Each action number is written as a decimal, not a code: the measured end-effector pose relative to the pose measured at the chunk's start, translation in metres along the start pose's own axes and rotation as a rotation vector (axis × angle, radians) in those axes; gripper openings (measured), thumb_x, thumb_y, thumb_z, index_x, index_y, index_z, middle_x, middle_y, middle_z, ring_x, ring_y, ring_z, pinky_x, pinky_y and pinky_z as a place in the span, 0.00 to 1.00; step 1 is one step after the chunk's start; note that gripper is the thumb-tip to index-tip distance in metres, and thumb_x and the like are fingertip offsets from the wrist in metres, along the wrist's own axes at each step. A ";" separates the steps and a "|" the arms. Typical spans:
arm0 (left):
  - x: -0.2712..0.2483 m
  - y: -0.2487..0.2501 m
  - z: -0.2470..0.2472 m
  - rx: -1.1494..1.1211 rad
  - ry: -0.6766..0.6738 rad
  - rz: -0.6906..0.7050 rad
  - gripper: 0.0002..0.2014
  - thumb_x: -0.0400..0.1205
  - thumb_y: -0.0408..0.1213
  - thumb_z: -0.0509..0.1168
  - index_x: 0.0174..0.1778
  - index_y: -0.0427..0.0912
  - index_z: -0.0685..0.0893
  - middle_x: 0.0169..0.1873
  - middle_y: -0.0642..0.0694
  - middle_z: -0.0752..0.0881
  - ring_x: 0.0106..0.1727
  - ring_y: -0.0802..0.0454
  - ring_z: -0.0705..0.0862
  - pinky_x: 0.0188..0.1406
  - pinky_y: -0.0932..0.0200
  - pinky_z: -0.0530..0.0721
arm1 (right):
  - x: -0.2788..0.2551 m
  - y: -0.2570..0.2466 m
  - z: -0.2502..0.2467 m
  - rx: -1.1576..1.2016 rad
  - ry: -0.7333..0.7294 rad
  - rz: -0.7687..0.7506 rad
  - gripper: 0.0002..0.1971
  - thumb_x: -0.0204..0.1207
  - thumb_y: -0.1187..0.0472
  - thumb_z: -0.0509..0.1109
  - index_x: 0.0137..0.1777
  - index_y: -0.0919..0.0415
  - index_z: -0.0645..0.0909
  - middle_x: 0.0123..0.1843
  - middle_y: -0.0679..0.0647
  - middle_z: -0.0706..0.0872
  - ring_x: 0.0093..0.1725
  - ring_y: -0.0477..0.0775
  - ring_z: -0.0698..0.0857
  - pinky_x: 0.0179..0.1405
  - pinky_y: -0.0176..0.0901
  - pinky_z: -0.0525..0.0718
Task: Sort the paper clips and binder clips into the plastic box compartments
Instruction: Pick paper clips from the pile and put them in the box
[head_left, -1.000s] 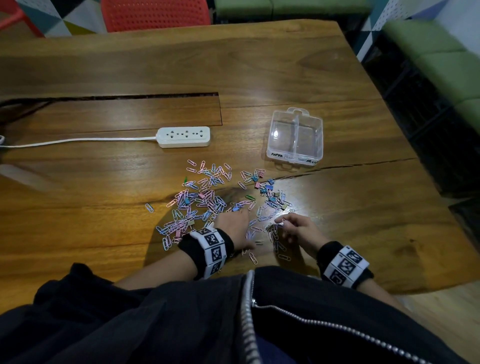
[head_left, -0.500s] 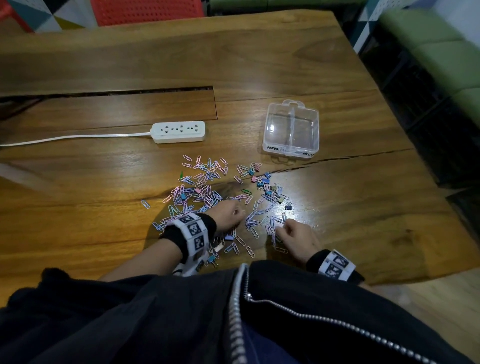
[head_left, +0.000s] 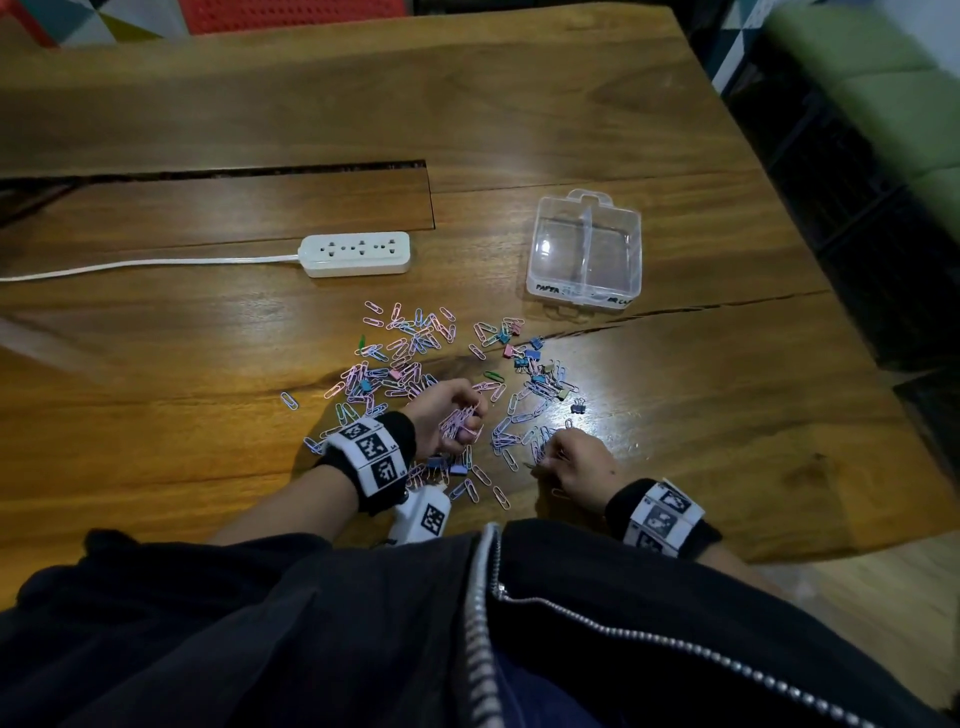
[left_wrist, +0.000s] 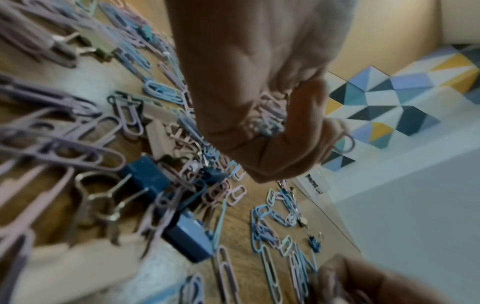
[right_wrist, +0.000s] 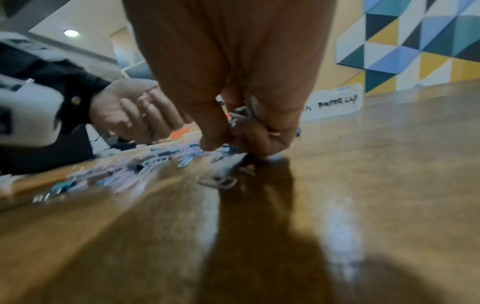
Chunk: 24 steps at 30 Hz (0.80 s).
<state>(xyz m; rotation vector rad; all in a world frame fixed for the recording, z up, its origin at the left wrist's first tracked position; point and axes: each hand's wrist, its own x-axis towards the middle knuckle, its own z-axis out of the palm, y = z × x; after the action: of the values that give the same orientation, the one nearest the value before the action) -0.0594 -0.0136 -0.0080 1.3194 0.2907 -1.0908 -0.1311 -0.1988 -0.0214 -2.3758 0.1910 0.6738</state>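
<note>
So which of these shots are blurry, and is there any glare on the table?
Head view: sharp, with glare on the table right of the paper clips. Left wrist view: near clips smeared. Right wrist view: motion blur low down; the right hand casts a dark shadow.

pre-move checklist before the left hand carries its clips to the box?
1. Left hand grips a bunch of paper clips: ok.
2. Bunch is paper clips only, no binder clip mixed in: cannot tell.
3. Plastic box lid open: cannot tell.
4. Both compartments empty: ok.
5. Compartment labels readable: ok in the right wrist view.
6. Right hand out of the path, low on the table, pinching clips: ok.
</note>
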 end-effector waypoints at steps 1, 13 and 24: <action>0.001 0.000 0.001 0.003 -0.007 -0.024 0.13 0.80 0.35 0.50 0.28 0.42 0.70 0.15 0.54 0.68 0.14 0.59 0.65 0.11 0.72 0.56 | -0.001 0.001 -0.003 0.067 -0.009 0.012 0.09 0.78 0.64 0.64 0.36 0.57 0.71 0.45 0.53 0.78 0.46 0.50 0.75 0.36 0.33 0.71; -0.003 -0.008 0.016 0.758 -0.025 0.037 0.19 0.84 0.49 0.55 0.28 0.45 0.73 0.21 0.52 0.77 0.17 0.60 0.72 0.20 0.67 0.72 | -0.011 0.016 -0.022 0.927 -0.109 0.232 0.14 0.80 0.73 0.53 0.40 0.63 0.77 0.32 0.56 0.76 0.28 0.47 0.75 0.27 0.35 0.71; -0.010 -0.018 0.017 1.377 -0.080 0.186 0.15 0.83 0.50 0.56 0.34 0.47 0.74 0.27 0.55 0.71 0.34 0.54 0.72 0.41 0.59 0.70 | -0.013 0.013 -0.019 0.770 -0.199 0.234 0.13 0.81 0.63 0.59 0.35 0.60 0.77 0.25 0.49 0.78 0.20 0.41 0.74 0.17 0.26 0.70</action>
<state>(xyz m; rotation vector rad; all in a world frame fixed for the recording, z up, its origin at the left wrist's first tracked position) -0.0847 -0.0216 -0.0073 2.4047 -0.7927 -1.1764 -0.1385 -0.2208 -0.0096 -1.5539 0.5399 0.7670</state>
